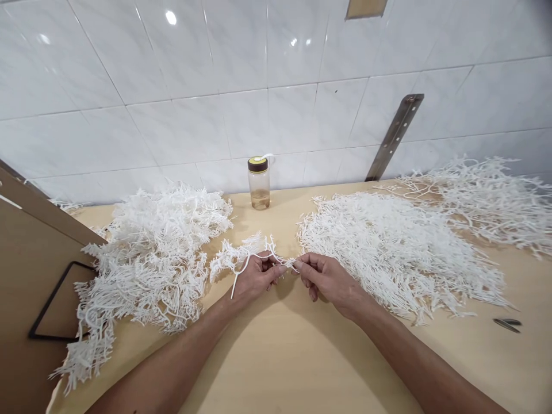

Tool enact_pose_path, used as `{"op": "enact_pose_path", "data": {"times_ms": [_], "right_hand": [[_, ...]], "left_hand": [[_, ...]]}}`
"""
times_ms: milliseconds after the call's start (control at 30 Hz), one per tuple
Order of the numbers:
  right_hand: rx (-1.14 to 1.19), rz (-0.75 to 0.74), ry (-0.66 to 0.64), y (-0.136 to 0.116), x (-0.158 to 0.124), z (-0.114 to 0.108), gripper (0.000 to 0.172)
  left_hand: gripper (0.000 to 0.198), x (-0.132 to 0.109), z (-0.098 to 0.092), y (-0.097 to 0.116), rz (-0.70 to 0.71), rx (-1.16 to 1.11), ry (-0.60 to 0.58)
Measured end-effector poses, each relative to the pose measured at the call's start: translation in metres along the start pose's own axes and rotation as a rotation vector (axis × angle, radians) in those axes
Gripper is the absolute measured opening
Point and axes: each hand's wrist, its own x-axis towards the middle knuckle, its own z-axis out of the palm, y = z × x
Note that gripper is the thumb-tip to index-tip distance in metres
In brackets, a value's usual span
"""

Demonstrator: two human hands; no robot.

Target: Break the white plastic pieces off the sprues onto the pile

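Note:
My left hand is closed around a white branched plastic sprig, whose fronds fan out to the upper left and whose stem hangs below the fist. My right hand pinches the other end of the same sprig between thumb and fingers, just right of the left hand. Both hands hover over the pale wooden table. A fluffy heap of white sprigs lies to the left. A flatter, wider pile of sprigs lies to the right, touching the right hand's knuckles.
A clear bottle with a dark lid stands at the back by the tiled wall. More white sprigs spread at the far right. A metal bracket leans on the wall. A dark tool lies at the right. A brown board stands at left.

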Motion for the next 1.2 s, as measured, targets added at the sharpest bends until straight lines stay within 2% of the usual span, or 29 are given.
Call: {"op": "enact_pose_path", "data": {"times_ms": [333,467,600,700,867,1000,1200], "right_hand": [[0.054,-0.029,-0.011,0.005,0.003,0.005,0.034],[0.049,-0.018,0.003,0.006,0.005,0.008,0.025],[-0.007,-0.017,0.054,0.003,0.005,0.006,0.015],[-0.046,-0.049,0.076,0.003,0.005,0.004,0.013],[-0.013,-0.055,0.078,0.005,0.006,0.006,0.013],[0.06,0.003,0.083,0.001,0.006,0.011,0.015],[0.138,-0.005,0.141,0.007,0.01,0.01,0.017]], "left_hand": [[0.036,0.002,0.001,-0.001,0.02,-0.025,-0.027],[0.037,0.0,0.003,-0.001,0.026,-0.057,-0.022],[0.036,-0.004,0.007,0.0,0.089,0.035,-0.067],[0.037,-0.006,0.008,-0.001,0.134,0.137,0.001],[0.041,-0.005,0.01,-0.004,0.099,0.21,0.122],[0.041,-0.004,0.01,-0.002,0.079,0.175,0.13],[0.036,-0.003,0.011,-0.003,0.04,0.182,0.086]]}}
